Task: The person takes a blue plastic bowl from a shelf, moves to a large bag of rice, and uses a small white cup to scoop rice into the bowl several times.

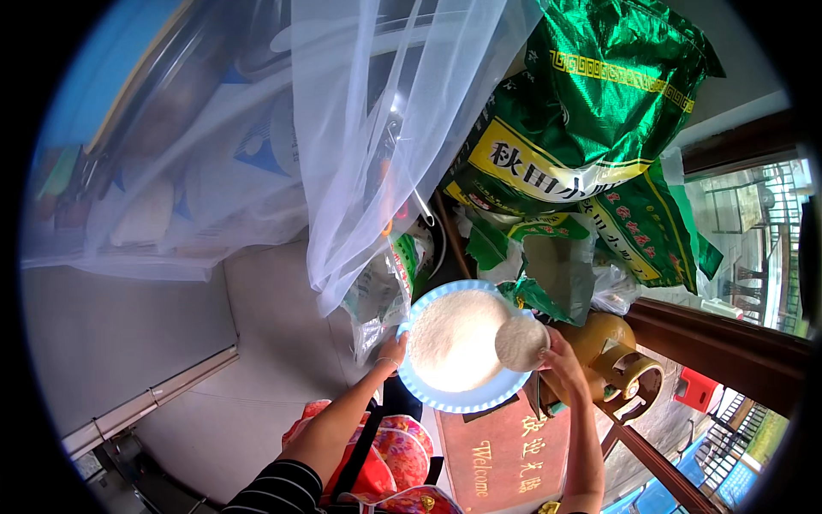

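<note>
My left hand (392, 352) grips the left rim of a light blue plastic basin (463, 403) with a fluted edge. White rice (449, 334) fills much of the basin, with a bright patch of light near its lower part. In my right hand (562, 357) is a round cup (521, 345) filled with rice, held over the basin's right side. Just beyond the basin, an opened green and clear rice bag (557, 257) gapes towards me. How much is left inside it is hard to make out.
A full green rice sack (610, 128) lies beyond the opened bag. White mesh netting (385, 128) hangs at upper left. A yellow gas cylinder (603, 350) stands at right beside a brown door frame (713, 340). A red doormat (494, 450) with writing lies below.
</note>
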The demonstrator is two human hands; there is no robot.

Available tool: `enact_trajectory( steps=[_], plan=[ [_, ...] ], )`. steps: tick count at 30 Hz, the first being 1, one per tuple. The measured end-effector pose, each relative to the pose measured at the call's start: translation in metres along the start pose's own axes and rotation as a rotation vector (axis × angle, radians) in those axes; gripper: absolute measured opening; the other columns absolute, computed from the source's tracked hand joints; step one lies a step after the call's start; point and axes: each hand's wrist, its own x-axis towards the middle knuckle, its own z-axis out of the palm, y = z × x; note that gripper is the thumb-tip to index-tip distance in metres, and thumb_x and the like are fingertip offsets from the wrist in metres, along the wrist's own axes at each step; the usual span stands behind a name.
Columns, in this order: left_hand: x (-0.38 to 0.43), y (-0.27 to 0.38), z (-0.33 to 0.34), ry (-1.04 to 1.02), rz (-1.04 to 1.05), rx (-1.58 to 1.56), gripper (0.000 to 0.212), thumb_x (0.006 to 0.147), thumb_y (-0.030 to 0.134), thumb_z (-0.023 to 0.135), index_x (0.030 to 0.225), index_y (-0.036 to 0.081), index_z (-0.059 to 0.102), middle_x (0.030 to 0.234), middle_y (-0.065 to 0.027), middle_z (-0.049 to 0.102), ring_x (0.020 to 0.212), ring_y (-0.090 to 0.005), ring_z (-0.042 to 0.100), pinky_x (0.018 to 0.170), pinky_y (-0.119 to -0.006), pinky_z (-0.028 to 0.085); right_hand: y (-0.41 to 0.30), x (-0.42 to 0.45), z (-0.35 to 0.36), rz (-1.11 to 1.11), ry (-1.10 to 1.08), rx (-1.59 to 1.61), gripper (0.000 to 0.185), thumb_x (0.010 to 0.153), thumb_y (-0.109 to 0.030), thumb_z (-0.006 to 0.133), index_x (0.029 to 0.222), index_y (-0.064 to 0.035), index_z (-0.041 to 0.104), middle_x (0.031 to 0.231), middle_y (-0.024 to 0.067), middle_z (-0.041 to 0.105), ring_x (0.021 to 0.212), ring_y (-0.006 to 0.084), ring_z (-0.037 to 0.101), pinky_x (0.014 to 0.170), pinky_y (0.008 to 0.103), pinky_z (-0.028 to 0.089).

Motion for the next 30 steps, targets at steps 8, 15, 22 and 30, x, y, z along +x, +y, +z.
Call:
enact_trajectory(
  steps=[8, 15, 22, 30],
  plan=[
    [-0.012, 0.023, -0.006, 0.027, -0.049, 0.077, 0.061, 0.076, 0.051, 0.025, 0.090, -0.005, 0.044, 0.082, -0.0286, 0.050, 0.081, -0.0408, 0.047, 0.071, -0.043, 0.036, 0.057, 0.040, 0.084, 0.152, 0.272, -1.334, 0.054, 0.058, -0.038, 0.061, 0.090, 0.0009, 0.044, 0.087, 0.0193, 0.049, 0.079, 0.0320, 0.051, 0.068, 0.0367, 0.042],
    [-0.003, 0.011, 0.003, 0.031, -0.043, 0.044, 0.061, 0.076, 0.051, 0.025, 0.088, -0.005, 0.046, 0.080, -0.0282, 0.050, 0.079, -0.0410, 0.048, 0.070, -0.043, 0.037, 0.078, 0.028, 0.017, 0.219, 0.170, -1.267, 0.049, 0.065, -0.041, 0.053, 0.090, 0.0010, 0.047, 0.083, 0.0177, 0.053, 0.072, 0.0281, 0.054, 0.067, 0.0348, 0.043],
    [0.002, -0.001, 0.007, 0.019, -0.028, -0.002, 0.061, 0.076, 0.051, 0.026, 0.089, -0.005, 0.046, 0.083, -0.0282, 0.050, 0.081, -0.0402, 0.047, 0.070, -0.043, 0.037, 0.028, -0.020, -0.028, 0.308, 0.079, 0.121, 0.047, 0.073, -0.037, 0.047, 0.101, -0.0003, 0.041, 0.077, 0.0112, 0.053, 0.064, 0.0176, 0.055, 0.054, 0.0282, 0.048],
    [0.003, -0.003, 0.014, 0.012, -0.021, -0.007, 0.061, 0.076, 0.052, 0.025, 0.089, -0.003, 0.047, 0.082, -0.0267, 0.051, 0.080, -0.0398, 0.048, 0.070, -0.043, 0.036, -0.028, 0.040, -0.070, 0.088, 0.280, 0.332, 0.043, 0.075, -0.034, 0.047, 0.099, 0.0005, 0.039, 0.071, 0.0106, 0.051, 0.059, 0.0172, 0.053, 0.054, 0.0305, 0.047]
  ],
)
